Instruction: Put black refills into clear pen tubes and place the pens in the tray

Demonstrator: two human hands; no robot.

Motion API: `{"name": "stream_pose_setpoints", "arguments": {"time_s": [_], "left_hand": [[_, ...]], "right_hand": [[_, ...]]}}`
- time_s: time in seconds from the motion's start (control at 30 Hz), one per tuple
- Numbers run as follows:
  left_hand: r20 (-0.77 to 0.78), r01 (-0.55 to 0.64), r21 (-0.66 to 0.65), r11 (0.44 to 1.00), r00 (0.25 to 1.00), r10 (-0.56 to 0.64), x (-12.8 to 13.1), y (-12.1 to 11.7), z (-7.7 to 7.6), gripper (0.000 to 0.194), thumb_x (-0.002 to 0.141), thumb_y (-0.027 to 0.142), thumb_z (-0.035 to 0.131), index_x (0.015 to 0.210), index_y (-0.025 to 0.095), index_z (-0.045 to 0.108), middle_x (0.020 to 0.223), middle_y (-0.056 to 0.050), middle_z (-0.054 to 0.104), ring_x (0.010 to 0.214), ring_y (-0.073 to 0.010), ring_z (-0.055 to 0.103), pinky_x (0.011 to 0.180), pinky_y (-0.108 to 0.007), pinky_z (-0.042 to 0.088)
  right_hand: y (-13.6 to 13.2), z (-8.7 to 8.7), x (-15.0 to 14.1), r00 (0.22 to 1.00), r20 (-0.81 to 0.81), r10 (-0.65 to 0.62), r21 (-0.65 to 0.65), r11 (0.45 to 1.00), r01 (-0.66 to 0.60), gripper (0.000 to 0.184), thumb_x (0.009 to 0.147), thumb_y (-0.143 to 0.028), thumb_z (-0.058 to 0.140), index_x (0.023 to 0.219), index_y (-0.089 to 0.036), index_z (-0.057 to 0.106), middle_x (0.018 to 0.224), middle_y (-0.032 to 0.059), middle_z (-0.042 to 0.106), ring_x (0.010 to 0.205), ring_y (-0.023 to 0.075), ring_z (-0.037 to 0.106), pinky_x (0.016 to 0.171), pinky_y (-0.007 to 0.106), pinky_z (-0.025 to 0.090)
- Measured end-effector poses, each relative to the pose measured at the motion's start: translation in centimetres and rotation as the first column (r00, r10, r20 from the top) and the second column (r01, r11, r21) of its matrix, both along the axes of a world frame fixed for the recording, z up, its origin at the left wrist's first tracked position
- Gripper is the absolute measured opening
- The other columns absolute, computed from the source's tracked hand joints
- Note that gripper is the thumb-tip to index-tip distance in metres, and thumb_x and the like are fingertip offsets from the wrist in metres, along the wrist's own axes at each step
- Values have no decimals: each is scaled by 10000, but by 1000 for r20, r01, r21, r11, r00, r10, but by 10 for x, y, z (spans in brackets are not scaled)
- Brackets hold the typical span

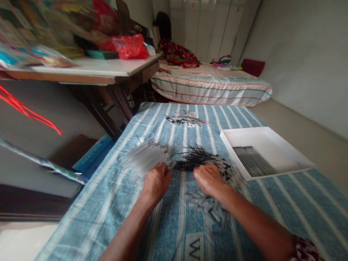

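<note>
My left hand (158, 182) is closed, with the end of a clear pen barrel (172, 165) showing at its fingertips. Beyond it lies a blurred heap of clear pen barrels (146, 156). A short gap to the right, my right hand (208, 177) is pinched shut at the near edge of a pile of black pen refills (197, 155); what its fingers hold is hidden. Small grey-white pen caps (210, 207) are scattered below and beside my right wrist.
A shallow white box (285, 152) on the right holds a row of dark pens (252, 161). Farther off lies a small bundle of thin parts (186, 119). Blue striped cloth (108, 210) covers the table. A cluttered desk (95, 69) stands left, a bed (212, 85) behind.
</note>
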State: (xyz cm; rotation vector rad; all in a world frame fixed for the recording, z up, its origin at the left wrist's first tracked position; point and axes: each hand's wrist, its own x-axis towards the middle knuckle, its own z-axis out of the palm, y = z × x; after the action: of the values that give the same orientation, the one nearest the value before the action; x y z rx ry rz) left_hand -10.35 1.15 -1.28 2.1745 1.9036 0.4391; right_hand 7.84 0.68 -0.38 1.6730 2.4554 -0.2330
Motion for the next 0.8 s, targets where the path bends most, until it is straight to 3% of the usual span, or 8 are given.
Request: {"name": "stream_pose_setpoints", "arguments": {"time_s": [0.17, 0.37, 0.57, 0.8], "left_hand": [[311, 87, -16, 996, 947, -78, 0, -2, 0, 115, 748, 256, 500, 750, 175, 581, 639, 8, 593, 617, -144, 569, 592, -233, 413], [649, 213, -128, 969, 756, -80, 4, -7, 5, 164, 730, 274, 551, 816, 153, 621, 618, 20, 585, 550, -117, 521, 537, -224, 415], [752, 274, -205, 940, 659, -28, 7, -9, 6, 152, 732, 260, 573, 803, 133, 616, 636, 14, 571, 583, -111, 497, 528, -213, 393], [771, 295, -196, 935, 636, -39, 7, -8, 1, 133, 734, 248, 589, 789, 128, 613, 639, 19, 553, 573, -97, 469, 527, -207, 368]], "right_hand": [[-12, 7, 11, 999, -15, -33, 133, 991, 34, 239, 815, -106, 418, 839, -154, 651, 740, 123, 707, 719, 242, 678, 595, 272, 437], [-17, 13, 23, 996, -57, -66, 236, 969, 78, 238, 852, -134, 386, 855, -170, 622, 754, 99, 703, 712, 222, 664, 605, 258, 417], [-11, 15, 30, 995, 22, -99, 228, 969, 91, 202, 827, -87, 419, 876, -136, 609, 799, 135, 703, 739, 217, 665, 629, 256, 428], [-13, 18, 34, 996, 71, -60, 256, 966, 40, 198, 835, -86, 420, 883, -135, 605, 788, 129, 699, 728, 233, 671, 613, 267, 442]]}}
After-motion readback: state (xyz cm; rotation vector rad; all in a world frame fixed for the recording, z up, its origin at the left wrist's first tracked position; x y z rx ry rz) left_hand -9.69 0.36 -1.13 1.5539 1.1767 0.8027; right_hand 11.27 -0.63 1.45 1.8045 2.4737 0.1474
